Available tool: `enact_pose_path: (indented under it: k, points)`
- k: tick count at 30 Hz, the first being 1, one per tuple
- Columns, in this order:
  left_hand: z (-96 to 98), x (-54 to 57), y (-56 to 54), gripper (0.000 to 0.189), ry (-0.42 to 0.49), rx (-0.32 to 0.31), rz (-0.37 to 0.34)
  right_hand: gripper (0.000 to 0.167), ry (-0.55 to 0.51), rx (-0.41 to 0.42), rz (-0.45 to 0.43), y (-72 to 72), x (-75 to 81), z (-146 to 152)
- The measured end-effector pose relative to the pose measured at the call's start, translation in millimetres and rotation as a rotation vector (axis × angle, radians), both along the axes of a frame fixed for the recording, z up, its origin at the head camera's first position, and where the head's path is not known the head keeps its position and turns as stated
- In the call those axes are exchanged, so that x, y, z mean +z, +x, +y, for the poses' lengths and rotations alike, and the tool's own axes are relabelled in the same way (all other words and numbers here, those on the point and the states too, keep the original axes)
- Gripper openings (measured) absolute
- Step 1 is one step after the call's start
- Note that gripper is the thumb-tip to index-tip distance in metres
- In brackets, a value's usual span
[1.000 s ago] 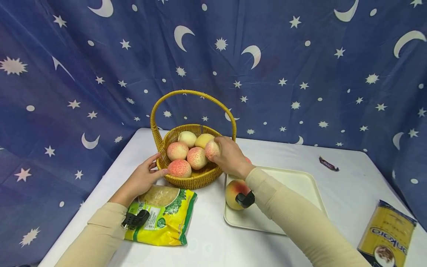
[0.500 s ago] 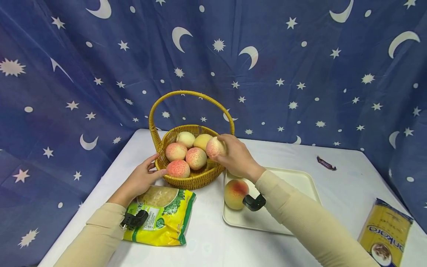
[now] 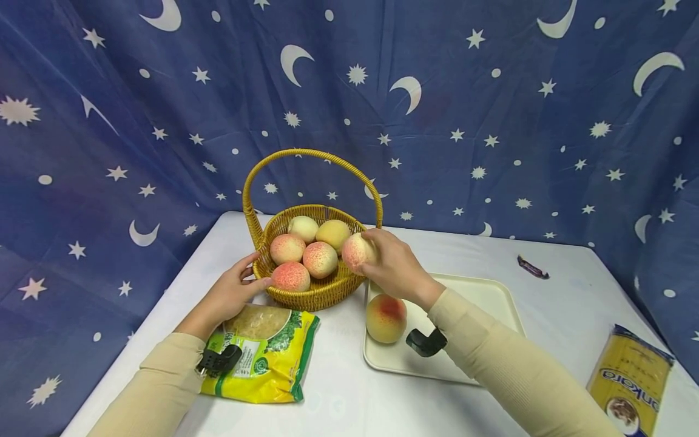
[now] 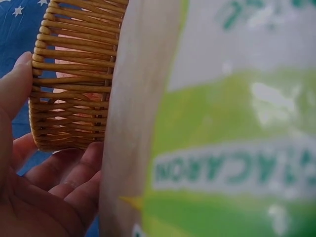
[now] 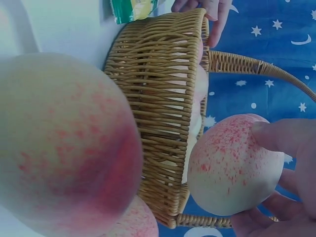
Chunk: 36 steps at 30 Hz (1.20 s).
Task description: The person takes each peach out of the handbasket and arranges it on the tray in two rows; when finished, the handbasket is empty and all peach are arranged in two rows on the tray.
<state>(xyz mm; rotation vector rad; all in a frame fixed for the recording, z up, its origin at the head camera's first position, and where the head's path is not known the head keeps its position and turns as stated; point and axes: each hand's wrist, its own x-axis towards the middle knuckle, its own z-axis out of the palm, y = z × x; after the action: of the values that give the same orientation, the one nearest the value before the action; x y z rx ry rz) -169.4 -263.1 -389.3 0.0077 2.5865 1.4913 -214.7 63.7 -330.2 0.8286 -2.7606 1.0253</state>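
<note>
My right hand grips a pale, red-speckled peach at the right rim of the wicker basket. In the right wrist view the thumb and fingers hold that peach apart from the basket wall. Several more peaches lie inside the basket. My left hand holds the basket's left side, thumb at the rim and fingers curled under the wall. A larger peach with a red patch sits on the cream tray. Another speckled peach shows partly behind it in the right wrist view.
A yellow-green food packet lies under my left forearm, close to the basket. The tall basket handle arches over the fruit. A small wrapped candy and a gold packet lie at the right. A blue curtain hangs behind.
My right hand has moved the speckled peach a little right and toward me, away from the other fruit in the basket. The left hand has stayed on the basket.
</note>
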Motion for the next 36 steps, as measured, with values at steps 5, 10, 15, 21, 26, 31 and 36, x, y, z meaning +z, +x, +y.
enact_pose_path:
  k: [5, 10, 15, 21, 26, 31, 36]
  points:
    - [0.4, -0.5, 0.2, 0.088, 0.009, 0.002, 0.0, 0.061, 0.007, -0.005, -0.015, 2.8, -2.7, 2.2]
    - [-0.6, -1.3, 0.3, 0.087, 0.011, 0.0, 0.007, 0.06, 0.007, -0.017, -0.039, 4.9, -1.8, 6.0]
    - [-1.7, -2.0, 0.0, 0.086, 0.001, 0.002, 0.012, 0.057, 0.001, -0.008, -0.058, 3.7, -1.9, 12.0]
    - [-2.1, -3.2, 0.0, 0.087, -0.001, -0.001, 0.015, 0.066, -0.004, 0.032, -0.026, 0.0, -10.0, 13.9]
    - [-2.0, -4.1, 0.4, 0.088, 0.003, -0.005, 0.015, 0.075, -0.014, 0.01, -0.014, -3.1, -18.2, 14.2]
    - [-2.2, -4.3, 0.2, 0.088, 0.001, -0.008, 0.015, 0.075, -0.082, -0.019, -0.069, -3.1, -18.2, 21.7]
    - [-2.5, -3.2, -0.1, 0.088, -0.003, -0.004, 0.012, 0.076, -0.158, -0.015, -0.13, -1.6, -11.9, 35.8]
